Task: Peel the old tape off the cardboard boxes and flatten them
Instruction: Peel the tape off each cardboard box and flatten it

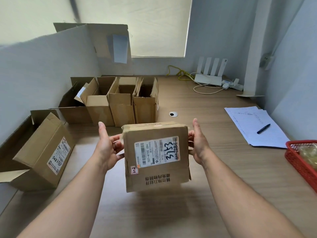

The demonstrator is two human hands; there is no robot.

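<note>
A small box (156, 157) of plain brown corrugated cardboard is in the middle of the frame, held clear of the wood-grain table (205, 194), with its shadow on the tabletop beneath it. The face toward the camera is close to square, so its long axis is hard to judge. On that face is a glossy white shipping label (157, 152) turned sideways, its handwritten number running up and down the frame. The printed line below it reads upside down. The closed top tilts away toward the upper frame, with a strip of tape (154, 125) across it.

Both bare forearms reach in from the lower corners. The left hand (107, 146) grips the box's left side, fingers curled onto the cardboard, thumb straight up. The right hand (197, 143) holds the right side in the same way, fingers bent against the edge and thumb raised.

Behind the box, left of centre, is a row of open boxes (120, 103) with flaps up. A larger labelled box (42, 152) lies on its side at the left edge. A flat cardboard sheet (109, 40) leans in the upper left. At the right are lined papers (255, 131) with a black pen (263, 128) on them, and a red mesh basket (301, 160) at the edge. A white router (209, 73) with upright antennas is at the upper right.
</note>
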